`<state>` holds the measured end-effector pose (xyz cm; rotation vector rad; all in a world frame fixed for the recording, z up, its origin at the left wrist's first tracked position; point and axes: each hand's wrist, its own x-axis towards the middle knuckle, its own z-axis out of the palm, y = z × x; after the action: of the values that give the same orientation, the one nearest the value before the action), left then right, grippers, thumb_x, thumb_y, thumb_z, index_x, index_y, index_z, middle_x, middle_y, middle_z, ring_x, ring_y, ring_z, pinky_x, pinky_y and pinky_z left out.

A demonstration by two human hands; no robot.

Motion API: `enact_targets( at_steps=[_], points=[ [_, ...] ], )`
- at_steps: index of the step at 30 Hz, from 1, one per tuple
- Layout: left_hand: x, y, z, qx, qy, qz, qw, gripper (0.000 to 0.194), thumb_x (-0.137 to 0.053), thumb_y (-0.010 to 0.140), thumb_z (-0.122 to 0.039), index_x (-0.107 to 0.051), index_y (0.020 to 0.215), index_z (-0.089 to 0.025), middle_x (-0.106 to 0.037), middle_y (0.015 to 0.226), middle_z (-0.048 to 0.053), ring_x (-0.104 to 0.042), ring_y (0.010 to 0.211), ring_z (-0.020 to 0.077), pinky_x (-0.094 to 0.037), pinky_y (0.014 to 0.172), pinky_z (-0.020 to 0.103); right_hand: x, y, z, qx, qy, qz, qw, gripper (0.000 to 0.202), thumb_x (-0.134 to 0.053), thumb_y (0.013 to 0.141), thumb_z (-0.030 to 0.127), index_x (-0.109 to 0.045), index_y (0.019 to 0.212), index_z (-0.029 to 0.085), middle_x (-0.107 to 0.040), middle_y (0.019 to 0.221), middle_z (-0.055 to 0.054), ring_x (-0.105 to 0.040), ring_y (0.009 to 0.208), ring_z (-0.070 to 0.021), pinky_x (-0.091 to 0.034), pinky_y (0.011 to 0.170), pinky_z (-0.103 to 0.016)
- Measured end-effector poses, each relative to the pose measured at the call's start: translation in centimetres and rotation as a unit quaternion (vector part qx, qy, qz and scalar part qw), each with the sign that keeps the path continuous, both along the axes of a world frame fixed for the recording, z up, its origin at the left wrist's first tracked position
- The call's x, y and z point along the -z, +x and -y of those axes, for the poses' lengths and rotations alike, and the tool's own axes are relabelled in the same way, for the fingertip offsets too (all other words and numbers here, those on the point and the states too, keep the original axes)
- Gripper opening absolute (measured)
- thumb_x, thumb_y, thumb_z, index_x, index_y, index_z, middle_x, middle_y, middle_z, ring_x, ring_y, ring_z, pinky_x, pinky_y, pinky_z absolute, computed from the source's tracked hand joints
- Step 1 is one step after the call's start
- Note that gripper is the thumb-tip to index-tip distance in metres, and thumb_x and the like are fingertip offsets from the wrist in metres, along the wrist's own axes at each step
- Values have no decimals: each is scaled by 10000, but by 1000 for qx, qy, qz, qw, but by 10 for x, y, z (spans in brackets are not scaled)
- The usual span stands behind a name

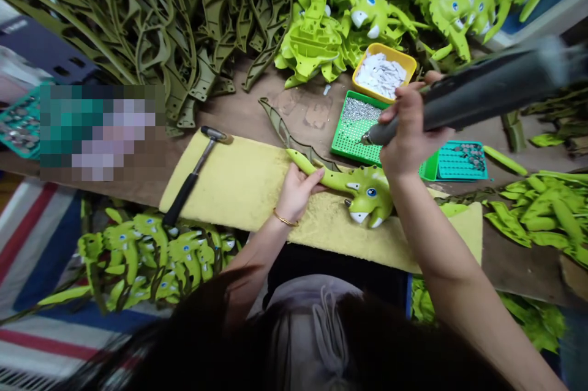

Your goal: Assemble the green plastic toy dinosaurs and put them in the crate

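My left hand [297, 190] is closed on the tail end of a lime-green toy dragon [367, 192], its thumb pressed on the upper side. The dragon lies on a yellow cloth [248, 176], its blue-eyed head to the right, and an olive wing piece [280, 124] extends behind it. In my right hand [411, 127] is a dark electric screwdriver [478, 91], gripped near its front end. The screwdriver's tip is over a green perforated tray [342, 141] of small silver screws [361, 110]. Whether a screw sits on the tip is too small to tell.
A hammer [190, 186] lies on the cloth's left side. Olive wing parts [160, 23] and green dragon parts [316, 41] are heaped at the back. A yellow tub [386, 66] holds white pieces; a teal tray [462, 161] holds small metal parts. Assembled dragons [156, 250] lie below left.
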<state>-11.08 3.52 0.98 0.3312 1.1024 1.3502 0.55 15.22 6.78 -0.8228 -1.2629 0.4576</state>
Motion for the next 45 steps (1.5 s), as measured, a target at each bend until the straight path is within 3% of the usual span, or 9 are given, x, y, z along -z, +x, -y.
enact_targets(
  at_steps=[3, 6, 15, 20, 24, 27, 36, 40, 45],
  points=[
    [1, 1, -1, -3, 3, 8, 1000, 541, -841, 604, -314, -427, 930, -193, -652, 860, -7, -681, 770, 157, -609, 653, 291, -14, -3, 35, -98, 9, -24, 995, 298, -607, 841, 444, -551, 1108, 326, -582, 844, 29, -475, 447, -52, -427, 407, -224],
    [2, 0, -1, -3, 3, 6, 1000, 540, -842, 608, -322, -432, 935, -195, -650, 872, -5, -674, 759, 146, -600, 641, 270, -12, -5, 59, -168, -12, -1, 986, 317, -631, 825, 431, -550, 1116, 334, -604, 857, 32, -530, 484, -72, -476, 444, -246],
    [7, -1, 1, -3, 25, 2, 1000, 596, -861, 566, -402, -414, 908, -206, -644, 852, -19, -672, 772, 155, -603, 700, 318, 30, -6, 66, -190, -67, 44, 978, 404, -642, 803, 451, -484, 1154, 327, -597, 727, 59, -605, 552, -118, -540, 549, -289],
    [4, -1, 1, 0, 22, 3, 1000, 589, -859, 577, -390, -425, 929, -205, -641, 847, -19, -679, 801, 168, -608, 723, 339, 18, -8, 62, -207, -52, 37, 976, 352, -656, 807, 399, -510, 1117, 319, -591, 706, 68, -578, 509, -104, -529, 534, -283],
    [0, 1, 1, 32, 8, 18, 999, 550, -853, 596, -327, -432, 925, -194, -660, 856, -8, -695, 824, 186, -613, 745, 374, -3, -6, 21, -75, -15, -44, 996, 282, -647, 820, 405, -540, 1054, 289, -606, 797, 41, -522, 453, -62, -460, 432, -237],
    [-4, -1, -1, 50, -7, 16, 999, 494, -833, 627, -287, -442, 910, -183, -679, 850, 6, -704, 836, 197, -610, 775, 400, 2, 0, -16, 11, -18, -58, 998, 287, -661, 795, 459, -530, 951, 256, -573, 781, 36, -527, 457, -57, -446, 424, -227],
    [-1, -22, -15, 13, -1, -21, 1000, 391, -782, 678, -304, -503, 912, -165, -655, 749, -10, -697, 779, 172, -606, 751, 364, 40, 15, -40, 27, -69, -30, 997, 392, -697, 726, 535, -540, 963, 265, -599, 831, 46, -589, 492, -75, -541, 527, -273],
    [-2, -20, -14, 12, -4, -29, 999, 407, -789, 667, -321, -494, 906, -175, -654, 750, -17, -699, 791, 176, -607, 748, 361, 42, 16, -42, 13, -83, -5, 996, 377, -652, 773, 530, -540, 1036, 284, -594, 835, 38, -609, 527, -97, -542, 556, -296],
    [0, -20, -14, 14, 5, -16, 1000, 422, -795, 670, -315, -491, 925, -169, -656, 763, -14, -700, 778, 177, -606, 730, 355, 24, 15, -37, 37, 1, -13, 999, 319, -669, 774, 496, -575, 981, 273, -597, 803, 32, -542, 457, -79, -458, 450, -259]
  ],
)
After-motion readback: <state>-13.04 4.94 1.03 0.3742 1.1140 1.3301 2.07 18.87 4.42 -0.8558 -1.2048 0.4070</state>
